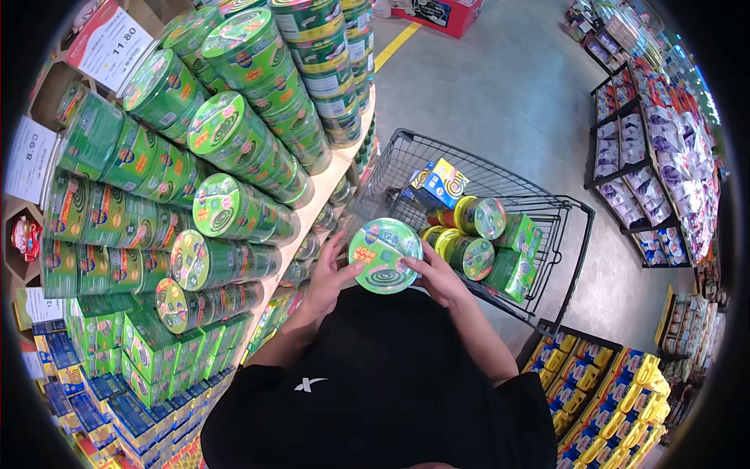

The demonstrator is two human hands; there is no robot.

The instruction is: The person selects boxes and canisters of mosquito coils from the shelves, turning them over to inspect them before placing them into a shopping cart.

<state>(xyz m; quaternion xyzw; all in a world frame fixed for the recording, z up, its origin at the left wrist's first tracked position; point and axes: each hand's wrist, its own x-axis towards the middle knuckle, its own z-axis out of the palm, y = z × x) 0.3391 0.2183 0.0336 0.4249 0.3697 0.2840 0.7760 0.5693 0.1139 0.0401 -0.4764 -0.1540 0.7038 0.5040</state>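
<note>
Between my two hands is a round green tub of mosquito coils (380, 244), its printed lid with a spiral picture facing up at me. My left hand (331, 275) grips its left side, thumb on the lid. On the right side my right hand (439, 280) holds it, with the thumb pressed on the lid too. Just beyond stands a black wire shopping cart (508, 181). Inside lie several green and yellow tubs (478, 217), green boxes (513, 273) and a blue and yellow box (439, 184).
To my left, a shelf (332, 173) bears tall stacks of green tubs (254, 55), with price signs (117, 44) behind. Green boxes (148, 344) and blue boxes (129, 414) are piled lower left. Yellow packs (617, 414) stand at lower right; a rack of bags (644, 156) is farther right.
</note>
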